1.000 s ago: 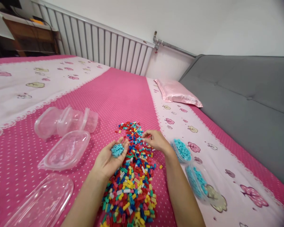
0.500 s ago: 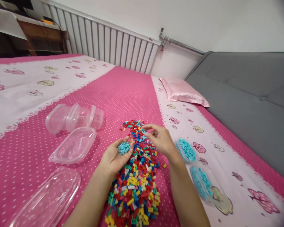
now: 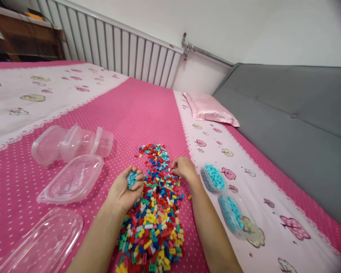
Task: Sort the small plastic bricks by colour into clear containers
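A long heap of small toy building bricks [image 3: 155, 216] in many colours lies on the pink dotted bedspread. My left hand [image 3: 126, 189] is palm up beside the heap, its fingers curled around a pile of light blue bricks [image 3: 132, 180]. At the heap's upper right edge is my right hand [image 3: 184, 168], its fingers drawn together and pointing at the bricks. Whether a brick sits between those fingertips is too small to make out. Two clear plastic containers, one farther [image 3: 207, 182] and one nearer [image 3: 226, 216], hold light blue bricks to the right of my right forearm.
On the left lie nested clear containers [image 3: 71, 144] on their side and two clear plastic lids, one oval [image 3: 74, 178] and one longer [image 3: 45, 242]. A pink pillow [image 3: 210, 108] rests by the grey headboard [image 3: 287, 98]. A white radiator [image 3: 116, 45] lines the wall.
My left hand's fingers have curled in around the light blue bricks. My right hand has lowered to the heap's right edge and its fingers have closed together. The view has shifted slightly right.
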